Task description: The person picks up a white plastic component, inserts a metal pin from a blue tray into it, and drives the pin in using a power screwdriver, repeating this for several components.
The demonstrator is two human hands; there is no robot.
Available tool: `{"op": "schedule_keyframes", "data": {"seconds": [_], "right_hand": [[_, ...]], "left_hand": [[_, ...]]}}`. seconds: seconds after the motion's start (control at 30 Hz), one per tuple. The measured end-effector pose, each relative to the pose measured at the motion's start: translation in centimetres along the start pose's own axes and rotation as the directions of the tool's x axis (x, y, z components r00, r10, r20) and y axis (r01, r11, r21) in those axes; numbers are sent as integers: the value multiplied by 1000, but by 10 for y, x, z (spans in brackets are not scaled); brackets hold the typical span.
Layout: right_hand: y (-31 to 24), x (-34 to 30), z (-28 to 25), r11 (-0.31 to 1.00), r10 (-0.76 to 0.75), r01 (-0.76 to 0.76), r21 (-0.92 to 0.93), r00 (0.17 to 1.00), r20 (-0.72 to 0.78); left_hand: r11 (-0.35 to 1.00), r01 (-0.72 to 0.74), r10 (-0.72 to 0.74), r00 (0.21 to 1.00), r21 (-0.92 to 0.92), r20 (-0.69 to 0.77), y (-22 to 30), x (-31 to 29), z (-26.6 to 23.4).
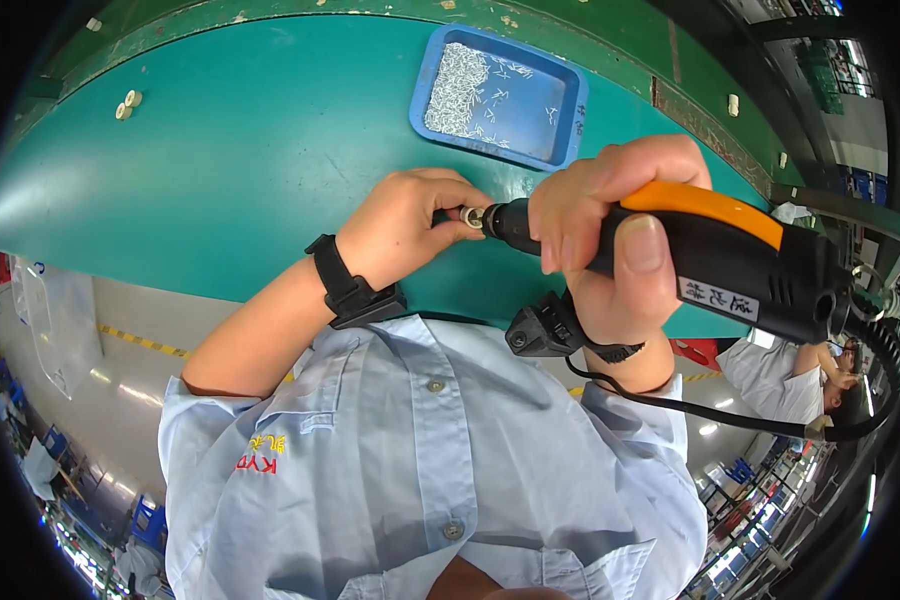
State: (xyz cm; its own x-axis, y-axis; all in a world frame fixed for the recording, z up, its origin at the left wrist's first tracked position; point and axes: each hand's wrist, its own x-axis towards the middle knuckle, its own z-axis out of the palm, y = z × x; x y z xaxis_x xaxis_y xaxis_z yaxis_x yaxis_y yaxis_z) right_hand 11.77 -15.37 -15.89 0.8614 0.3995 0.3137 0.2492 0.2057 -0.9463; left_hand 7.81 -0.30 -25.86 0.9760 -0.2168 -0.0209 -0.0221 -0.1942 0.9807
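Note:
A black and orange electric screwdriver (pixel 740 262) lies across my right hand (pixel 625 225), whose fingers wrap round its body. Its tip points left, toward my left hand (pixel 405 222). Between the thumb and fingers of that hand sits a small white cylindrical part (pixel 469 216), right at the screwdriver's tip. Finger and tool hide much of the part, so its exact kind does not show. Beyond both hands stands a blue tray (pixel 580 105) with a heap of small silvery screws (pixel 457 92) along its left side.
Two small cream-coloured cylinders (pixel 127 105) stand at the far left of the green tabletop (pixel 240 150). From the screwdriver's rear end a black cable (pixel 690 408) loops down at the right. Another person (pixel 780 380) is at the far right, away from my hands.

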Motion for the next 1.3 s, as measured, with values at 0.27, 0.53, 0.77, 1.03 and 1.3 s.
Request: {"op": "schedule_keyframes", "data": {"seconds": [0.27, 0.53, 0.77, 1.03, 1.3], "right_hand": [[3, -1, 2, 1000, -1, 3, -27, 999, 53], [5, 2, 10, 1000, 14, -14, -11, 999, 40], [-15, -2, -10, 958, -119, 121, 258, 993, -23], [-18, -2, -64, 943, -318, 333, 4, 902, -292], [-3, -7, -78, 980, -188, 198, -32, 849, -494]], "left_hand": [[999, -23, 24, 1000, 31, -11, 1, -1, 0], [989, -108, 109, 994, 103, -3, 5, 1, -3], [919, -216, 215, 976, 328, 40, 6, -8, -10], [904, -47, 136, 974, 426, -182, 20, 106, -103], [657, 114, 278, 883, 745, -379, -27, 183, -169]]}}
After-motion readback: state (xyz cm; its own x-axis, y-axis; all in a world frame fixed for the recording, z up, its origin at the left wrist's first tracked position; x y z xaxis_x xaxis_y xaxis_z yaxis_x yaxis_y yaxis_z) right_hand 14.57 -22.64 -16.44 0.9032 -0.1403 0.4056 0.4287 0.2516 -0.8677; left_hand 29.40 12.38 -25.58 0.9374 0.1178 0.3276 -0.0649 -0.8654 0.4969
